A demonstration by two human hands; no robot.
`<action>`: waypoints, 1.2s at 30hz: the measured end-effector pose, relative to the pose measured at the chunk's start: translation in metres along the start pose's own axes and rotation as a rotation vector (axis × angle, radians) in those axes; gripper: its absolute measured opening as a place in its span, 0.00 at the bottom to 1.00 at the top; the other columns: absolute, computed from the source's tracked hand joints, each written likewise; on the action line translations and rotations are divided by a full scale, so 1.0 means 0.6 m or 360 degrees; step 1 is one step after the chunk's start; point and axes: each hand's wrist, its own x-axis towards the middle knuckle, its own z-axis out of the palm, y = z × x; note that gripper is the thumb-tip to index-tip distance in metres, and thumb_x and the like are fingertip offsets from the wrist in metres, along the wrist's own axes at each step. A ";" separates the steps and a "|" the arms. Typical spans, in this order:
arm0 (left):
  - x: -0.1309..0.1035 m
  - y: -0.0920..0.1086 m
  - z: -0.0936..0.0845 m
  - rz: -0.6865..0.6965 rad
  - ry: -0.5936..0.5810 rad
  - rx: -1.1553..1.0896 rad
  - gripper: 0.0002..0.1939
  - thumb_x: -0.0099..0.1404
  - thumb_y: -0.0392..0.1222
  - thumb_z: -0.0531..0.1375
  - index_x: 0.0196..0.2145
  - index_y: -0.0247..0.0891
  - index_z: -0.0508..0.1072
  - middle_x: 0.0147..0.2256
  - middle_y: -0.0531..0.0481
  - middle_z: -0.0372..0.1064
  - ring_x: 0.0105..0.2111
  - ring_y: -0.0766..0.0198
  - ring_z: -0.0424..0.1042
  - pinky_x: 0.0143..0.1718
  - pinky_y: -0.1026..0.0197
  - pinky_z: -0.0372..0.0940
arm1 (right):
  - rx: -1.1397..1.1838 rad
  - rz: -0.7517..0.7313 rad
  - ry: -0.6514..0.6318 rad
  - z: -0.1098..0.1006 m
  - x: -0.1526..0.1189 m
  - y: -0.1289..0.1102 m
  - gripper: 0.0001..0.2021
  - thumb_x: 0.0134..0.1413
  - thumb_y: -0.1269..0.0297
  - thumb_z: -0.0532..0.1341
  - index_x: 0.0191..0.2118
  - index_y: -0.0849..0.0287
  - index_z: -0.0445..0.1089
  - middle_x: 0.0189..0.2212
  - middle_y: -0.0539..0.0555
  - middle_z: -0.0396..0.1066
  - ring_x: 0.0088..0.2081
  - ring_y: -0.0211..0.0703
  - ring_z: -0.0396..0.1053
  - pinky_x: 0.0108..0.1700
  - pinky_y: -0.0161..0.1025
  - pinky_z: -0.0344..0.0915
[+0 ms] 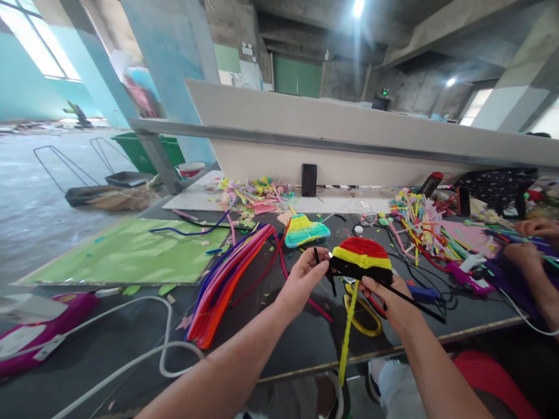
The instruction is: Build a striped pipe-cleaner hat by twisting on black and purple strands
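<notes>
A fan-shaped piece of red, yellow and black pipe cleaners (361, 255) is held up above the front of the table. My right hand (395, 297) is closed on its lower right edge, thumb on the black band. At its left edge my left hand (305, 273) pinches a black pipe cleaner (332, 286). A yellow pipe cleaner (347, 343) hangs down from the piece past the table edge. Beneath the hands lie scissors with yellow handles (371, 330), partly covered. A similar turquoise and yellow piece (306, 230) rests just behind.
Bundled purple, pink and orange pipe cleaners (231, 285) lie left, beside a green sheet (117, 250). A phone (308, 180) leans on the white partition (271, 163). Purple power strips (56, 326) with white cables sit at both sides. Another person's hands (524, 256) are at right.
</notes>
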 end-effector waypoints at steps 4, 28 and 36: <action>-0.003 0.003 -0.004 0.0036 -0.0185 0.0021 0.26 0.59 0.49 0.61 0.54 0.38 0.65 0.47 0.42 0.67 0.47 0.56 0.67 0.50 0.54 0.61 | 0.0045 0.0050 -0.0007 -0.008 -0.014 0.012 0.12 0.38 0.56 0.71 0.25 0.60 0.73 0.21 0.51 0.71 0.23 0.37 0.64 0.28 0.36 0.62; -0.005 -0.009 -0.002 0.0282 -0.0236 0.0308 0.32 0.55 0.44 0.65 0.57 0.41 0.63 0.51 0.41 0.64 0.45 0.56 0.70 0.47 0.53 0.65 | 0.0096 -0.0038 0.0063 0.017 -0.015 0.009 0.11 0.39 0.58 0.70 0.25 0.60 0.73 0.21 0.51 0.72 0.23 0.37 0.65 0.27 0.36 0.61; -0.016 0.005 0.000 0.0972 -0.0021 0.1400 0.15 0.56 0.37 0.63 0.43 0.40 0.71 0.54 0.40 0.53 0.56 0.51 0.57 0.57 0.47 0.55 | 0.0090 -0.0086 0.0075 0.020 -0.015 0.014 0.11 0.39 0.58 0.71 0.25 0.60 0.73 0.21 0.50 0.71 0.23 0.36 0.65 0.27 0.35 0.61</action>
